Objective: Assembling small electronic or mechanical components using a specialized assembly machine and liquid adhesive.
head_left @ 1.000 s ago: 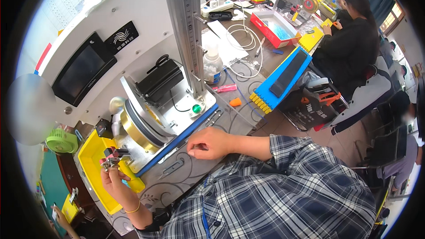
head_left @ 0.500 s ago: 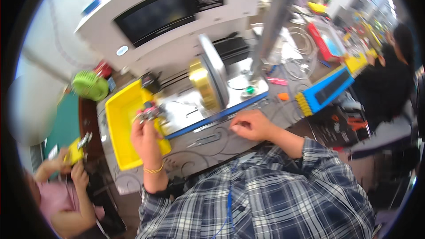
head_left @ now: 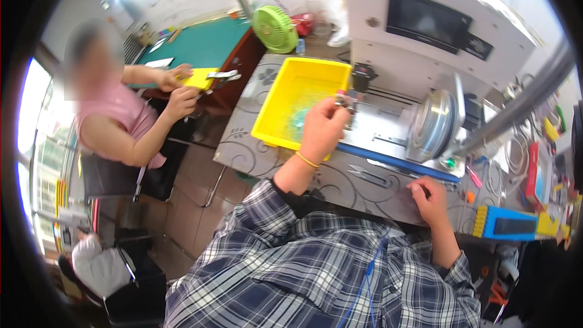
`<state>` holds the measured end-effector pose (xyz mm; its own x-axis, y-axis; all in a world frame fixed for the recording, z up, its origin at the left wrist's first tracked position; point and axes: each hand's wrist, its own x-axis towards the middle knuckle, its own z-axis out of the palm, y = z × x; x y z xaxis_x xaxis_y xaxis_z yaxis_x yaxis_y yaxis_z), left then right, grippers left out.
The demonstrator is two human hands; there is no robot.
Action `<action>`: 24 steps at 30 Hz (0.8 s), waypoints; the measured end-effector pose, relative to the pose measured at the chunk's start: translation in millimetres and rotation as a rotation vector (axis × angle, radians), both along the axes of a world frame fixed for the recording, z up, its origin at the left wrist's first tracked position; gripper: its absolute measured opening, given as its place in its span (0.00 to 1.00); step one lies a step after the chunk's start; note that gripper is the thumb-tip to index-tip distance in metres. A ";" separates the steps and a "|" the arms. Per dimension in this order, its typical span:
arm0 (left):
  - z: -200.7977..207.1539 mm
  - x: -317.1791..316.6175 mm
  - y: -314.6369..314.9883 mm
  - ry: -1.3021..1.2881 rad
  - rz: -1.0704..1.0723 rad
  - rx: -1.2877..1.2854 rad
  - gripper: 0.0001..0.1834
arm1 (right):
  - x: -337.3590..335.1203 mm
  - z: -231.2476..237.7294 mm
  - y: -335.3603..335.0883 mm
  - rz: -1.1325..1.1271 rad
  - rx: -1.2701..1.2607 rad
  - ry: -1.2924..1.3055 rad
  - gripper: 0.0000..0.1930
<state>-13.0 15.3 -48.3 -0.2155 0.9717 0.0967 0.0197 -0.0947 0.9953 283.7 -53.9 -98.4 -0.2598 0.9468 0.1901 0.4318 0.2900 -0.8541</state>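
— Where was the fixture (head_left: 346, 104)?
— Its near end sat pinched between thumb and fingertips of the left hand (head_left: 322, 129), beside the tray (head_left: 316, 74) (slightly blurred).
— Right hand (head_left: 431, 200)?
— Fingers curled; any grip couldn't be told.

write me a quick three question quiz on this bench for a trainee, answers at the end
1. Which of the wearer's hands is at the small red-and-metal fixture?
2. True or false: the round green plastic fan stands outside the rectangular yellow plastic tray.
3. Fill in: the flat blue-and-black case lies to the ____ of the right hand.

Key: 1. The left hand. 2. True. 3. Right.
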 end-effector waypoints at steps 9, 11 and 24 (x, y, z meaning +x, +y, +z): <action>-0.3 3.9 -0.8 0.050 0.006 0.014 0.09 | 3.3 -1.5 -2.6 0.003 0.033 -0.018 0.08; -1.6 3.5 -0.8 0.043 -0.020 0.015 0.08 | 1.7 1.1 -4.6 -0.013 0.005 -0.023 0.09; -3.3 4.0 -2.4 0.013 0.008 -0.037 0.08 | -2.5 13.4 -2.6 0.010 -0.029 -0.053 0.08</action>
<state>-9.0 12.9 -51.6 -0.2219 0.9730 0.0636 0.0332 -0.0576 0.9978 281.2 -56.5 -85.1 -0.2784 0.9490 0.1481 0.4736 0.2697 -0.8384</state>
